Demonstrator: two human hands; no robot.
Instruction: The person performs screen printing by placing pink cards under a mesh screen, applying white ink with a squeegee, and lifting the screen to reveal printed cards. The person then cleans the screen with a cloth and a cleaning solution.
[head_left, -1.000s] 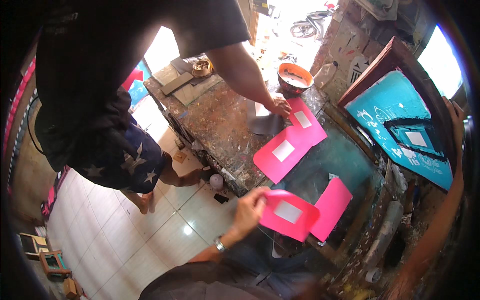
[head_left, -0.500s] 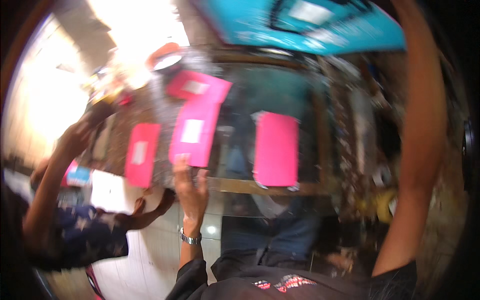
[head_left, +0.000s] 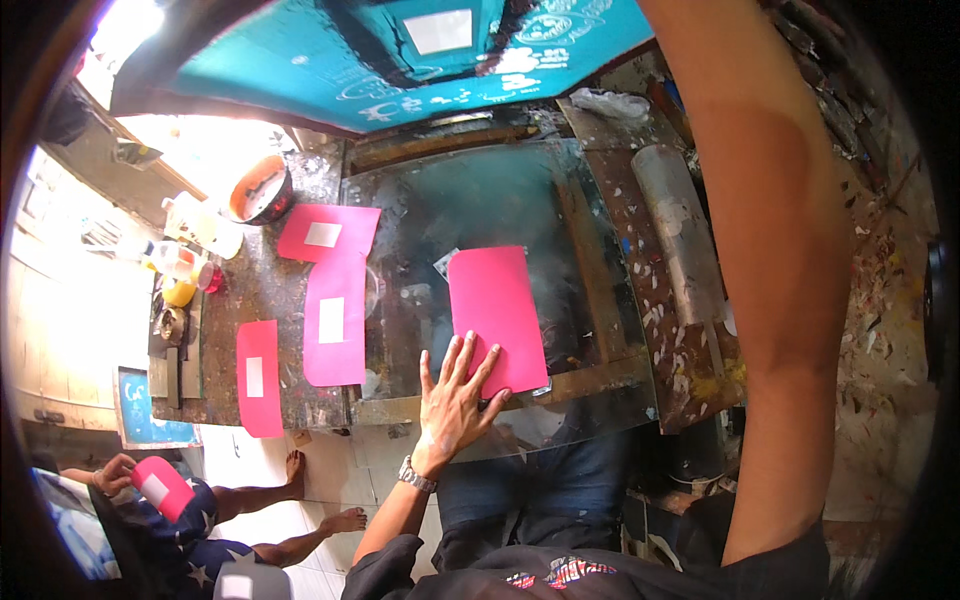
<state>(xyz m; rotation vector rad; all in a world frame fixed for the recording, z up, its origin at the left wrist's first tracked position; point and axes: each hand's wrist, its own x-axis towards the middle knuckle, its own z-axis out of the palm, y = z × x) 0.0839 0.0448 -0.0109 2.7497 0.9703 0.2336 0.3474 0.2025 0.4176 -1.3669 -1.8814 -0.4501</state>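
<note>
My left hand [head_left: 455,405] lies flat with spread fingers on the lower left part of a plain pink sheet [head_left: 505,310]. That sheet rests on a dark glass plate [head_left: 410,215] set in the worktable. My right arm [head_left: 770,220] reaches up past the top edge, so the right hand is out of view. Near the arm's upper end, a teal screen-printing frame [head_left: 340,85] is tilted up, with pale print designs and a white rectangle on it. Left of the glass lie more pink pieces with white rectangles: an upper one [head_left: 345,230], a long one [head_left: 335,275] and a narrow one [head_left: 262,400].
A paint-stained bowl [head_left: 262,190], plastic bottles [head_left: 200,222] and small cups stand at the table's left. A grey cylinder [head_left: 675,235] lies along its right side. At lower left, a co-worker's hand [head_left: 115,473] holds a pink piece [head_left: 162,487].
My left hand has moved right, from the long pink piece's lower edge onto the sheet on the glass. The co-worker has shifted lower left and holds a pink piece. The view has swung.
</note>
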